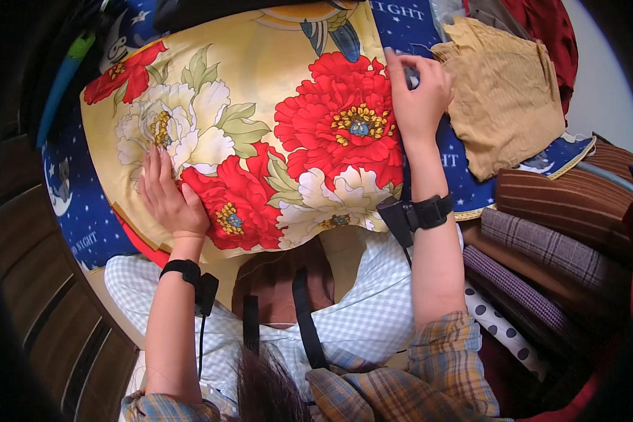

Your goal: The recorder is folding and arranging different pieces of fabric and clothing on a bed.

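Observation:
Before me a yellow fabric printed with red and white peonies (242,68) lies spread over a blue star-patterned cloth (79,184). On its left part rests my left hand (171,192), palm down and holding nothing, with the fingers pointing away from me. My right hand (422,92) is at the fabric's right edge, thumb and fingers curved towards each other around a gap; whether it pinches the edge is unclear. The fabric's near edge hangs over my lap. Both wrists wear black straps with small devices.
A crumpled tan cloth (501,100) lies right of my right hand. Rolled or folded fabrics, striped brown (564,195), grey plaid (548,242) and dotted white (501,327), are stacked at the right. A blue object with a green end (63,89) stands at the upper left.

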Tool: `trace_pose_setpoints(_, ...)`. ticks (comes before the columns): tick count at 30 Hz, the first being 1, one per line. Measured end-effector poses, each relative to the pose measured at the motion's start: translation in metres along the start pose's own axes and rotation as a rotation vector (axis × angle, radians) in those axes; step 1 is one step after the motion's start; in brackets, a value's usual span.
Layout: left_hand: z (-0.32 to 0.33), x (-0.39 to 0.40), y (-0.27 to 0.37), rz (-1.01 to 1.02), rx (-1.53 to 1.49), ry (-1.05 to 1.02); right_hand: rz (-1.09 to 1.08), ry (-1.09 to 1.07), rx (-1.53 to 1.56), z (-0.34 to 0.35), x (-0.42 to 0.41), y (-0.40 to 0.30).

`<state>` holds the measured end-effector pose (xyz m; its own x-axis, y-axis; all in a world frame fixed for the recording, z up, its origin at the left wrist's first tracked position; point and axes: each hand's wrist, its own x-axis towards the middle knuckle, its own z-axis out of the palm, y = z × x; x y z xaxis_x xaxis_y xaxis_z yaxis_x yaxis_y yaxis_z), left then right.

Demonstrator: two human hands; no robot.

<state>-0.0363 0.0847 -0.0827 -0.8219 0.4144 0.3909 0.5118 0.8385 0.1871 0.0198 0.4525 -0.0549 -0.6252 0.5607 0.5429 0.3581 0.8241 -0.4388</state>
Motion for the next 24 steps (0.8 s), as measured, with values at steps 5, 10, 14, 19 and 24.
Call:
trace_pose_setpoints(5, 0.002, -0.002, -0.001, -0.004, -0.002, 0.001, 0.097, -0.286, -0.123, -0.002, -0.004, -0.012)
trace_pose_setpoints(10, 0.002, -0.001, 0.000, -0.005, -0.012, -0.004, 0.192, -0.146, 0.006, 0.008, -0.006, -0.001)
trace_pose_setpoints(14, 0.000, 0.000, 0.000, -0.002, -0.019, 0.001, 0.359, -0.117, 0.071, 0.009, -0.003, 0.013)
trace_pose_setpoints(19, 0.002, -0.003, -0.003, -0.003, -0.006, 0.016, 0.366, -0.012, 0.142, 0.003, -0.002, -0.005)
trace_pose_setpoints(24, 0.001, -0.001, 0.000, -0.004, -0.008, 0.013, 0.439, 0.116, 0.337, -0.002, 0.001, -0.003)
